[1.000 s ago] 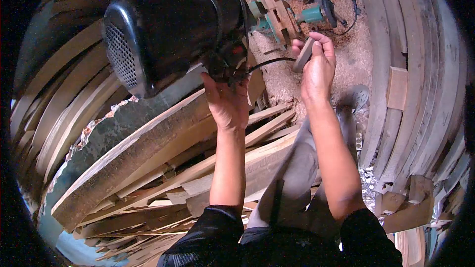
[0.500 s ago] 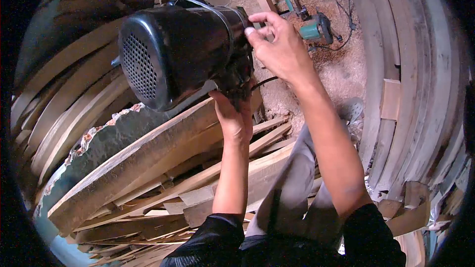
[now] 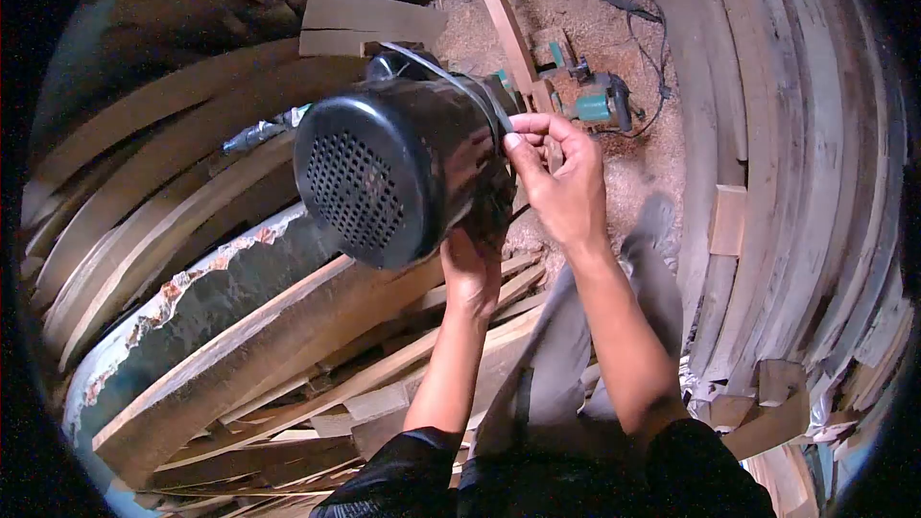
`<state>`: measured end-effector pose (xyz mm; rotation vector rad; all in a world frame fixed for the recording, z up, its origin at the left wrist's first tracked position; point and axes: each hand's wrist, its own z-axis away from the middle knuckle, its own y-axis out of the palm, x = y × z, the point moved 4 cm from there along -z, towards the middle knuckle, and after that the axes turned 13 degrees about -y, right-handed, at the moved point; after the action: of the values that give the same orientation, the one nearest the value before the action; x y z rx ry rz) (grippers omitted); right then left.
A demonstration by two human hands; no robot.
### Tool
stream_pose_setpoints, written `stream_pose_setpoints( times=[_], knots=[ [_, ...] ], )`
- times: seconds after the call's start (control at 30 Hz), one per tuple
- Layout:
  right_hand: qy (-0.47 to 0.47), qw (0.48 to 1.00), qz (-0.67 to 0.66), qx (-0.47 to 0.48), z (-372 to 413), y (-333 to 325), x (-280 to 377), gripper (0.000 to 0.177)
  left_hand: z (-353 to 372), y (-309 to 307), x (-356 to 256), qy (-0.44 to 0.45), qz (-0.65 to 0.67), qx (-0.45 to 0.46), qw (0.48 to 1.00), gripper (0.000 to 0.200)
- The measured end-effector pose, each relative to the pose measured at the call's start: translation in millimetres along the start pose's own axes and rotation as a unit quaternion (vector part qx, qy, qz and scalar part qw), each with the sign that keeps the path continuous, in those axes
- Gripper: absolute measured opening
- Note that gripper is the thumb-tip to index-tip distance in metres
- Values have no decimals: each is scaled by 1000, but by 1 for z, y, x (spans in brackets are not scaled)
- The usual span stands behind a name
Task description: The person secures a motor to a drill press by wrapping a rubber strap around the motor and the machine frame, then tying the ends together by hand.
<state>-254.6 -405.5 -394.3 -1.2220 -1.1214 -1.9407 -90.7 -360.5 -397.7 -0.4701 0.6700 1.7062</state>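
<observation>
Black motor (image 3: pixel 403 168), ribbed housing, perforated end cover facing the camera, is held up off the wood at the middle of the view. A pale band (image 3: pixel 451 77) runs over its top.

Left hand (image 3: pixel 472 273) is pressed up under the motor's lower edge. Its fingers are hidden behind the housing, so the grip cannot be told.

Right hand (image 3: pixel 561 182) is at the motor's right side. Thumb and fingers (image 3: pixel 526 129) are pinched narrow against the edge where the band comes down; whether they grip anything is too small to tell.

Curved planks (image 3: pixel 269 336) are stacked below and to both sides. A green power tool (image 3: pixel 595 101) lies on the sawdust floor (image 3: pixel 566 0) just beyond the motor, its cable (image 3: pixel 643 14) trailing away.
</observation>
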Motion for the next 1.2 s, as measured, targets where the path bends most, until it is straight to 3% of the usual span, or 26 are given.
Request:
stream_pose_setpoints(
  times=[0.17, 0.23, 0.37, 0.43, 0.5, 0.6, 0.63, 0.7, 0.77, 0.83, 1.1, 1.2],
  knots=[
    [56, 998, -40, 1, -31, -7, -14, 28, 3, 7, -4, -13, 23, -14, 1000, 73],
    [101, 990, -16, 100, -53, -7, -11, 30, 6, 12, -8, -8, 29, -10, 999, 74],
    [104, 969, 95, 202, -86, -4, 5, 28, 10, 3, 4, -11, 119, -19, 993, 73],
    [136, 956, 138, 219, -97, -1, 13, 21, 7, 14, 0, -4, 113, -47, 993, 70],
    [142, 949, 162, 232, -108, 3, 9, 15, 9, 10, 5, 29, 17, -99, 995, 71],
    [160, 931, 177, 278, -119, 12, -9, 16, 14, -10, 26, 25, 8, -138, 990, 72],
    [162, 928, 179, 283, -119, 17, -11, 16, 18, -19, 36, 25, 13, -142, 990, 72],
    [44, 959, 152, 235, -122, 27, -2, 12, 20, -22, 43, 26, 1, -139, 990, 72],
    [51, 955, 137, 258, -119, 31, -2, 11, 20, -15, 40, 38, 13, -187, 982, 73],
    [26, 969, 108, 222, -112, 26, -4, 11, 19, -10, 33, 95, 60, -80, 990, 74],
    [125, 965, 83, 216, -64, -3, 29, 24, 12, 15, 9, 12, 23, -115, 993, 74],
    [225, 950, 41, 214, -42, -15, 26, 20, 13, 22, 1, -9, 4, -107, 994, 74]
  ],
)
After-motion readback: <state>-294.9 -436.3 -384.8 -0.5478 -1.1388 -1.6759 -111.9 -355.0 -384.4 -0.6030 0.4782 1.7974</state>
